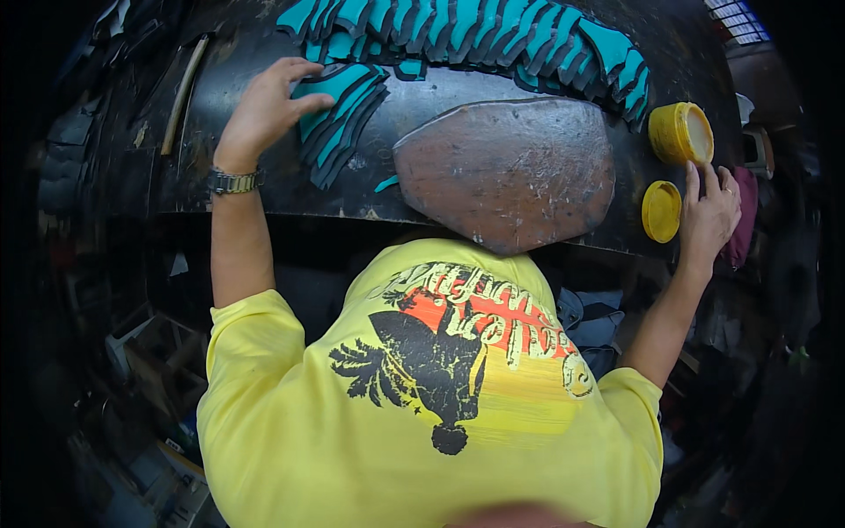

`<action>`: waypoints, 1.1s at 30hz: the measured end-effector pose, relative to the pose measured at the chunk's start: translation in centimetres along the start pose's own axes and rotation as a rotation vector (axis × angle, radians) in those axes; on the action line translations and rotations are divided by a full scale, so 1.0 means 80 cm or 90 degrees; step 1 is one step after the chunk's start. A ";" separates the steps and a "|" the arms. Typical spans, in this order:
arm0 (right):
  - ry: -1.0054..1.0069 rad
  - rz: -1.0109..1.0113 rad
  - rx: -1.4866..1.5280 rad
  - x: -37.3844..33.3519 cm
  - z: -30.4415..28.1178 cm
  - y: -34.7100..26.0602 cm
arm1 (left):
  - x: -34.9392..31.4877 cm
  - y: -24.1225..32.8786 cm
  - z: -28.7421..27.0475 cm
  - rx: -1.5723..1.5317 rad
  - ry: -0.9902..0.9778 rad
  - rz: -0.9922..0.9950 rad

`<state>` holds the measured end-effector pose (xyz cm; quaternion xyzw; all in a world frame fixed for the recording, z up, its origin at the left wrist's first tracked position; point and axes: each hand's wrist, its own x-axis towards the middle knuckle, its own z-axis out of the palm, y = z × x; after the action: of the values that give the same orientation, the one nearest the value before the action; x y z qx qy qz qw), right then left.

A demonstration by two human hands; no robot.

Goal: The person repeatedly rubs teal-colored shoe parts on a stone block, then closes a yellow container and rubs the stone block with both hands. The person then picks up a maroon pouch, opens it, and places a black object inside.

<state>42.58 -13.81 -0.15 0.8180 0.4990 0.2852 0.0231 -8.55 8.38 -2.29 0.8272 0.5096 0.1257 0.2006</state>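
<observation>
On the dark table, my left hand [268,110] rests at the upper left of a small fanned stack of teal-and-black cut pieces [339,119]. Its thumb lies over the pieces, apart from the fingers. My right hand [711,216] is at the far right with fingers stretched out, the tips at the base of a yellow tub [669,134]. The tub is uncovered, with pale contents inside. Just left of that hand lies a round yellow lid [661,212]. Between my hands, a worn brown board [515,172] with angled corners reaches the table's near edge.
A long overlapping row of teal-and-black pieces [466,28] curves along the back. A thin wooden stick [184,97] lies at the left of the table [264,194]. A teal scrap [385,184] sits beside the board; dark red cloth [745,211] is beyond my right hand.
</observation>
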 end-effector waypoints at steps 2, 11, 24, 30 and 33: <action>-0.064 -0.024 0.112 -0.007 -0.020 -0.016 | 0.001 -0.004 0.006 0.018 -0.014 0.022; -0.160 -0.096 0.717 -0.059 -0.061 -0.117 | 0.007 -0.016 0.010 -0.036 0.058 0.016; -0.093 -0.140 0.978 -0.059 -0.036 -0.155 | 0.024 0.163 0.081 -0.463 0.001 0.293; -0.136 -0.236 0.755 -0.063 -0.031 -0.171 | 0.053 0.180 0.148 -0.255 0.020 0.269; -0.195 -0.283 0.663 -0.070 -0.035 -0.184 | 0.054 0.174 0.152 -0.274 0.031 0.259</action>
<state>27.45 -11.77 -5.01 0.6290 0.7242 -0.1303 -0.2506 9.48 4.19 -6.67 0.8475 0.2998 0.2884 0.3296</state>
